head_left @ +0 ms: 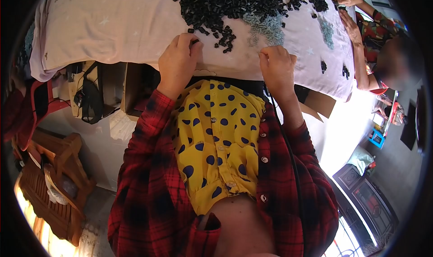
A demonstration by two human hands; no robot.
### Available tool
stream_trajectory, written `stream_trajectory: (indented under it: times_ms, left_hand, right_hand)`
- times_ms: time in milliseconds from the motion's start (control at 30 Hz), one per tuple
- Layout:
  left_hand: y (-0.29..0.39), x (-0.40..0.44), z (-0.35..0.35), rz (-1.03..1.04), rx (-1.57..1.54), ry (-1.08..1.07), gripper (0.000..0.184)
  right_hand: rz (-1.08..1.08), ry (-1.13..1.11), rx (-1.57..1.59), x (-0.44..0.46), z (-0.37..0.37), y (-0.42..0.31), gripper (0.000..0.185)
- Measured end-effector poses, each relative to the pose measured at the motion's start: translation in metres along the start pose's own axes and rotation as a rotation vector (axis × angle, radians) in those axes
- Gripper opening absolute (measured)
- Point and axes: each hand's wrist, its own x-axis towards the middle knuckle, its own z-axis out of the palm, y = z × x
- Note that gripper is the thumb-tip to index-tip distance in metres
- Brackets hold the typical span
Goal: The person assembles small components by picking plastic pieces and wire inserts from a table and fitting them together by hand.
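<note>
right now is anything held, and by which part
Left hand holds a small black piece, gripped part unclear; for the right hand, I can't tell.

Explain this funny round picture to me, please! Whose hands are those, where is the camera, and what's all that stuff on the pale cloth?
There is no machine here, just a person using two bare hands. The camera sits on that person's head and looks down, so you also see their yellow spotted top. There is only this one view, and it looks rounded at the edges.

The pale cloth has a big heap of little black pieces on it, and beside that some tiny grey-blue bits.

The left hand seems to pinch one small black piece. The right hand has its fingers curled; I can't tell if it holds anything. Near the right edge, another person's hand is at the cloth too.
</note>
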Motion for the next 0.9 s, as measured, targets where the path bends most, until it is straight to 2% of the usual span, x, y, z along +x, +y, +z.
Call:
stream_trajectory:
  times_ms: [267, 333, 367, 433, 467, 533, 567, 633, 667, 733, 767, 833, 900]
  left_hand:
    - [-0.004, -0.005, 0.003, 0.015, -0.052, 0.07, 0.018]
    - [0.001, -0.01, -0.002, -0.17, -0.277, 0.038, 0.019]
    - [0.004, -0.013, -0.007, -0.171, -0.275, 0.042, 0.019]
    - [0.015, -0.018, -0.02, -0.453, -0.742, -0.16, 0.018]
    - [0.017, -0.02, -0.024, -0.455, -0.741, -0.157, 0.018]
    - [0.018, -0.022, -0.03, -0.637, -1.19, -0.458, 0.016]
    - [0.018, -0.024, -0.03, -0.709, -1.341, -0.52, 0.019]
    - [0.023, -0.026, -0.027, -0.735, -1.413, -0.538, 0.021]
    - [0.024, -0.027, -0.026, -0.759, -1.489, -0.567, 0.025]
    - [0.015, -0.028, -0.02, -0.73, -1.582, -0.608, 0.029]
    - [0.014, -0.028, -0.018, -0.76, -1.618, -0.622, 0.028]
    - [0.014, -0.028, -0.015, -0.794, -1.657, -0.63, 0.027]
    - [0.015, -0.029, -0.012, -0.737, -1.712, -0.664, 0.026]
  right_hand:
    - [0.013, -0.036, 0.056, 0.001, 0.005, 0.003, 0.009]
    - [0.035, -0.059, 0.08, 0.0, 0.007, 0.007, 0.012]
    - [0.031, -0.059, 0.082, 0.0, 0.005, 0.008, 0.012]
    - [0.084, -0.055, 0.138, -0.001, -0.001, 0.006, 0.012]
    - [0.081, -0.057, 0.14, -0.001, -0.004, 0.004, 0.012]
    - [0.207, -0.131, 0.326, 0.0, -0.01, -0.001, 0.013]
    - [0.2, -0.132, 0.331, -0.001, -0.011, -0.004, 0.013]
    - [0.197, -0.09, 0.528, -0.001, -0.012, -0.01, 0.01]
    - [0.19, -0.093, 0.532, 0.001, -0.013, -0.012, 0.01]
    - [-0.089, -0.011, 0.483, 0.006, -0.021, -0.019, 0.011]
    - [-0.095, -0.013, 0.484, 0.008, -0.025, -0.024, 0.011]
    - [0.018, -0.069, 0.713, 0.009, -0.031, -0.036, 0.013]
    - [0.024, -0.102, 0.79, 0.012, -0.031, -0.041, 0.013]
